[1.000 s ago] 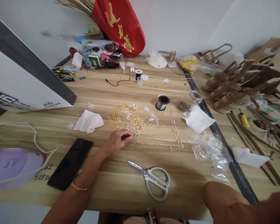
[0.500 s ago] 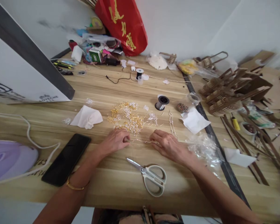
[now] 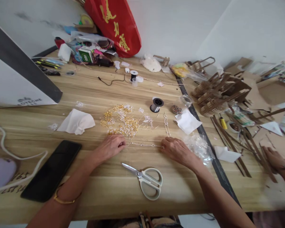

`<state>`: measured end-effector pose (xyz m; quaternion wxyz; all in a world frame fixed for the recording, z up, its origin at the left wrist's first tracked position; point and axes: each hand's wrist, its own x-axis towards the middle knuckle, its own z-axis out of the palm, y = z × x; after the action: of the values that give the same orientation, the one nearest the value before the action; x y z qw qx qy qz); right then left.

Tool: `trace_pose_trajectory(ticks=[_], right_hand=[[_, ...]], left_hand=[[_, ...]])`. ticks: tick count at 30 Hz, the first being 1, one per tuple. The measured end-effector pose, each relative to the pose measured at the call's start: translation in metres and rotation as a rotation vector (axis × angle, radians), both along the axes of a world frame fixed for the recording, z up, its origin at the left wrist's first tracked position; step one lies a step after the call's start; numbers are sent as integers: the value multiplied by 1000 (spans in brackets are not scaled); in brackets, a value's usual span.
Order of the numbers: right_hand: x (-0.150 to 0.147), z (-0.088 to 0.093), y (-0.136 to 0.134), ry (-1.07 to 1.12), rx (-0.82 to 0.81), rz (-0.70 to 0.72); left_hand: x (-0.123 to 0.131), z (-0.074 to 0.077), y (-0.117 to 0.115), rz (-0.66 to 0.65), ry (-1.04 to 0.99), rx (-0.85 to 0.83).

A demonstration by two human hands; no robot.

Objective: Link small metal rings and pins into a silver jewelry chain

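Observation:
A thin silvery chain (image 3: 142, 145) is stretched flat between my two hands, just above or on the wooden table. My left hand (image 3: 112, 145) pinches its left end with closed fingers. At the other end, my right hand (image 3: 175, 148) is closed on the chain, its fingertips pointing inward. Behind my left hand lies a heap of gold and silver small findings (image 3: 128, 125), with silvery pins (image 3: 147, 121) beside it. Another chain (image 3: 166, 125) lies behind my right hand. Scissors with pale handles (image 3: 144, 180) rest in front of the stretched chain, blades pointing left.
A black phone (image 3: 53, 171) and a white cloth (image 3: 77, 122) lie to the left. Wire spool (image 3: 156, 104), bead jar (image 3: 178, 108), white paper (image 3: 187, 121) and clear plastic bags (image 3: 198, 147) stand right of centre. At far right, another person's hand (image 3: 274, 158) is near brown strips.
My hands have moved apart and the chain between them is now longer and straighter. The view has shifted right, bringing another person's hand into sight.

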<state>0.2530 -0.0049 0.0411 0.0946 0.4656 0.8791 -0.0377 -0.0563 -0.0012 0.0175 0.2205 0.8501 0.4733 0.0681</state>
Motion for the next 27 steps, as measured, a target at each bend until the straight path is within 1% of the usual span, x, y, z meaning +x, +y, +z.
trace_pose_trajectory(ticks=[6, 13, 17, 23, 27], right_hand=[[-3, -9, -2, -53, 56, 9], [-1, -14, 18, -78, 133, 47], [3, -15, 27, -105, 150, 30], [7, -16, 29, -115, 150, 13], [5, -9, 27, -138, 113, 8]], left_hand=[[0, 3, 1, -10, 17, 22], [-1, 6, -1, 17, -1, 96], [-1, 6, -2, 10, 12, 81], [1, 1, -3, 3, -8, 103], [2, 3, -2, -3, 6, 54]])
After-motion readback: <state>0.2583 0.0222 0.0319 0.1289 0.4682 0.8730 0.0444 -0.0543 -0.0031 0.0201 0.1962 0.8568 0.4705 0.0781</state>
